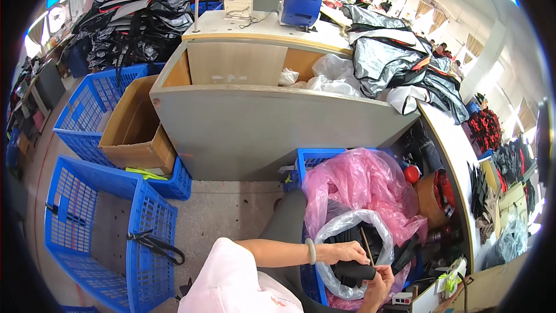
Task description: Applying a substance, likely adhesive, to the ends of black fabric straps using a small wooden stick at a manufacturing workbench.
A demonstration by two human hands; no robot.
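Both hands meet over a clear plastic bag [328, 237] with its rim folded outward, which holds black pieces [346, 236]. My left hand [343, 253] has its fingers closed at the upper edge of a dark, rolled-looking black piece [354, 271]. On the other end of that piece, the fingers of my right hand [379, 285] are pinched. A thin brown stick [366, 242] slants up from between the fingertips; which hand grips it I cannot tell. Pink plastic sheeting [359, 179] bunches up behind the bag, in a blue crate [315, 155].
Blue crates [136, 226] and a cardboard box [136, 153] stand at the left. A grey-sided workbench [278, 130] crosses ahead, with silver and black fabric [385, 58] draped over its right. A red-capped item [412, 174] and a small switch box [402, 298] are at the right.
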